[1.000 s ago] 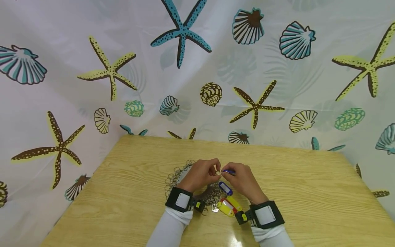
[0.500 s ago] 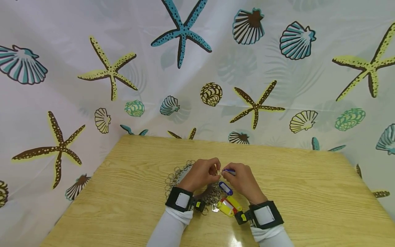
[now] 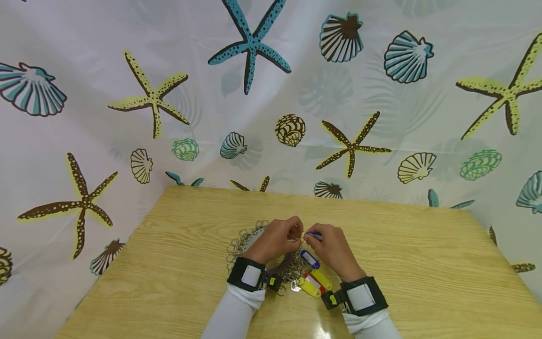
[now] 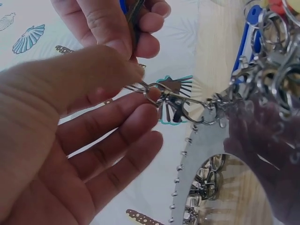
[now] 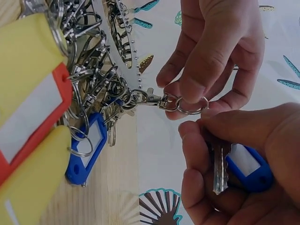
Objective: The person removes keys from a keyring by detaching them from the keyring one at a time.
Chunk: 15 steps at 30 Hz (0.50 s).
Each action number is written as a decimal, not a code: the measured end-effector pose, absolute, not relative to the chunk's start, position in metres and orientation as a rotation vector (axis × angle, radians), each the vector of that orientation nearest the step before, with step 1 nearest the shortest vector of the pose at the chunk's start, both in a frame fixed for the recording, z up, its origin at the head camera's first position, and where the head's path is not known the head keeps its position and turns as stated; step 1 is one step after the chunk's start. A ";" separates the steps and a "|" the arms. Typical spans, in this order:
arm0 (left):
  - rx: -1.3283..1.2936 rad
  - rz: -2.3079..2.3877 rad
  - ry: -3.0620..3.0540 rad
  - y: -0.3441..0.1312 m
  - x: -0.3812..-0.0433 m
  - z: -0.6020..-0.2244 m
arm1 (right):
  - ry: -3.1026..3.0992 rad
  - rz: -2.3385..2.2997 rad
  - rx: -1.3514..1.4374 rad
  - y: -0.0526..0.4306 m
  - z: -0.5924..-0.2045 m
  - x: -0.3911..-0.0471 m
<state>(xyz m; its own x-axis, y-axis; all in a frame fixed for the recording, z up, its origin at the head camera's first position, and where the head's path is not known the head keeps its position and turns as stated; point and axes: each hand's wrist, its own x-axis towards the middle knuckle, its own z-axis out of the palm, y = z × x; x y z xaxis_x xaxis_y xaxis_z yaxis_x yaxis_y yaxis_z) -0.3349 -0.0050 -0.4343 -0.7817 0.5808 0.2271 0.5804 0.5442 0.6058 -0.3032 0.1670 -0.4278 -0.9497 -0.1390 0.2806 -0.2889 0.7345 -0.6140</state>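
Note:
Left hand (image 3: 277, 238) and right hand (image 3: 334, 247) meet fingertip to fingertip above the table. In the right wrist view, the left thumb and fingers pinch a split key ring (image 5: 190, 111), which hangs from a swivel clasp (image 5: 152, 98). That clasp is fixed to the rim of a grey perforated metal plate (image 4: 187, 183) crowded with similar clasps. The right hand holds a notched key (image 5: 219, 168) together with a blue key tag (image 5: 251, 171). Its thumb tip is right at the split ring; the key's head is hidden under the thumb.
Below the hands on the wooden table (image 3: 406, 263) lie another blue key tag (image 3: 310, 259), yellow tags (image 3: 309, 287) and a red tag (image 5: 40, 112), beside the bunched clasps. A small silver key (image 3: 295, 285) lies near them. A patterned cloth (image 3: 262, 108) hangs behind.
The split ring between the fingertips has turned and shows less in the head view. The right hand and wrist have shifted very slightly left; the left hand stays nearly still.

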 end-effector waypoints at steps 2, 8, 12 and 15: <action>1.036 1.066 2.758 -0.004 -0.334 -0.434 | -2.728 1.008 0.338 0.167 -0.428 -0.303; 1.017 1.048 2.766 -0.003 -0.333 -0.433 | -2.745 0.997 0.349 0.168 -0.427 -0.302; 1.015 1.048 2.753 -0.004 -0.333 -0.433 | -2.744 0.988 0.351 0.168 -0.428 -0.302; 1.005 1.055 2.748 -0.006 -0.334 -0.431 | -2.739 0.979 0.370 0.167 -0.429 -0.303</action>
